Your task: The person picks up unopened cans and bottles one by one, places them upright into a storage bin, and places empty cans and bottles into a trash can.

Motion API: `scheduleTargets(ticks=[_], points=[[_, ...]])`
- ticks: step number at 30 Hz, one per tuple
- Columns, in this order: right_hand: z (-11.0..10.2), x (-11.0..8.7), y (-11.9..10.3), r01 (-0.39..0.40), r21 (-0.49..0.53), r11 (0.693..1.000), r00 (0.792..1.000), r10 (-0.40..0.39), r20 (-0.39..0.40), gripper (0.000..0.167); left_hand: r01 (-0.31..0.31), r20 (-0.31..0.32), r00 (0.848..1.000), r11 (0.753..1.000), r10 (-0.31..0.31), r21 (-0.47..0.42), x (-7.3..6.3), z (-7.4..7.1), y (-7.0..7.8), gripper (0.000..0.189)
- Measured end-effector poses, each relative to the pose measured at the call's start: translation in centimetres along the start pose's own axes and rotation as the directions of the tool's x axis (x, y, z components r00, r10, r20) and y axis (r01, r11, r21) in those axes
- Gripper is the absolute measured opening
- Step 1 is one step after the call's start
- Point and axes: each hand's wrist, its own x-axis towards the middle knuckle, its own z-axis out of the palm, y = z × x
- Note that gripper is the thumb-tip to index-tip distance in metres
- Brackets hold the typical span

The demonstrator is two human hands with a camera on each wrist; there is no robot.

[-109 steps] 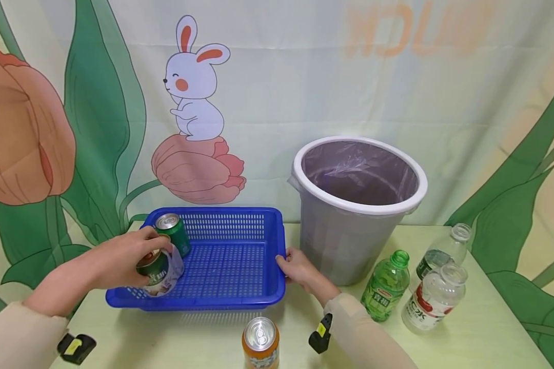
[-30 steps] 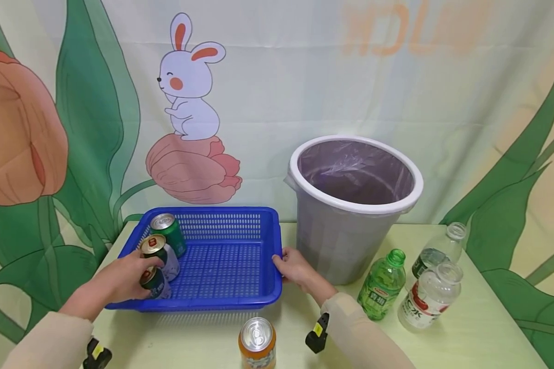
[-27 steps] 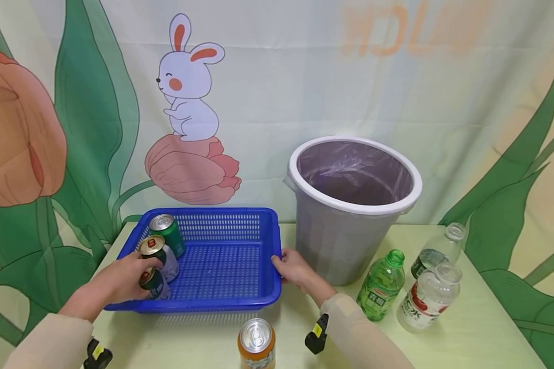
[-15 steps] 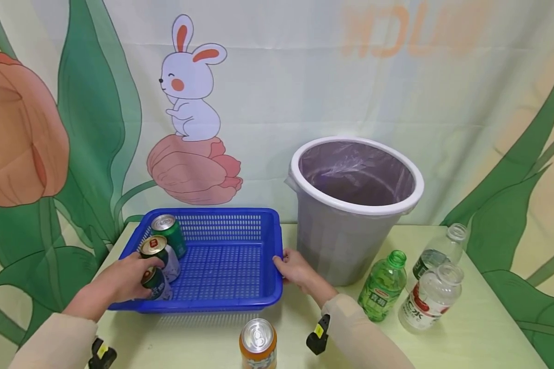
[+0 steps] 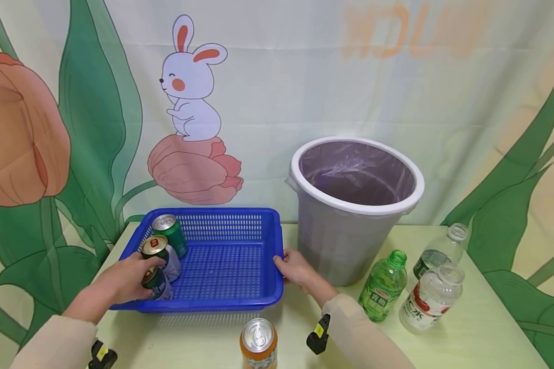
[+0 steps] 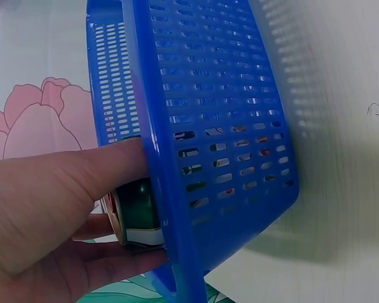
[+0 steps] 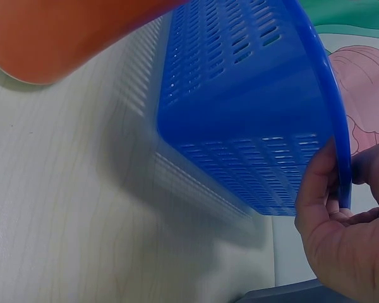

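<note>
Having just been lowered into the blue perforated plastic basket (image 5: 223,274) at near left, a dark-green metal can (image 5: 155,285) is held by the left hand (image 5: 128,277), the basket's rim by the right hand (image 5: 297,267), making three cans inside, one orange can (image 5: 259,342), one green plastic bottle (image 5: 383,288) and two clear bottles (image 5: 433,300) outside.

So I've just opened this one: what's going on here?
A person is handling cans in a blue basket. The left hand grips the can nearest the person, with two more cans behind it, while the right hand pinches the basket's right rim. An orange can stands outside, in front of the basket. A grey bin stands to the right; beyond it are a green bottle and two clear bottles.
</note>
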Motion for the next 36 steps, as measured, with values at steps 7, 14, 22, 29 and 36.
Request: scheduleTargets(ticks=[7, 14, 22, 29, 36], points=[[0.0, -0.1, -0.1, 0.003, 0.002, 1.0, 1.0, -0.003, 0.005, 0.023, -0.005, -0.035, 0.999, 1.0, 0.005, 0.012, -0.2, -0.6, 0.2, 0.062], [0.0, -0.1, -0.2, 0.006, 0.008, 1.0, 1.0, -0.006, 0.006, 0.021, -0.034, -0.11, 0.993, 0.998, 0.039, 0.045, -0.4, -1.4, 0.3, 0.057], [0.1, -0.1, -0.2, 0.002, 0.014, 1.0, 1.0, -0.003, 0.013, 0.021, -0.05, -0.197, 0.978, 0.996, 0.064, 0.078, -0.3, -2.2, 0.6, 0.041], [0.1, -0.1, -0.2, -0.001, 0.008, 1.0, 1.0, 0.001, 0.013, 0.021, -0.103, -0.24, 0.963, 0.99, 0.123, 0.095, -0.2, -2.8, 1.3, 0.028], [0.0, -0.2, -0.3, -0.001, 0.007, 1.0, 1.0, 0.001, 0.021, 0.022, -0.173, -0.293, 0.934, 0.976, 0.205, 0.13, -0.4, -2.8, 2.7, 0.029]])
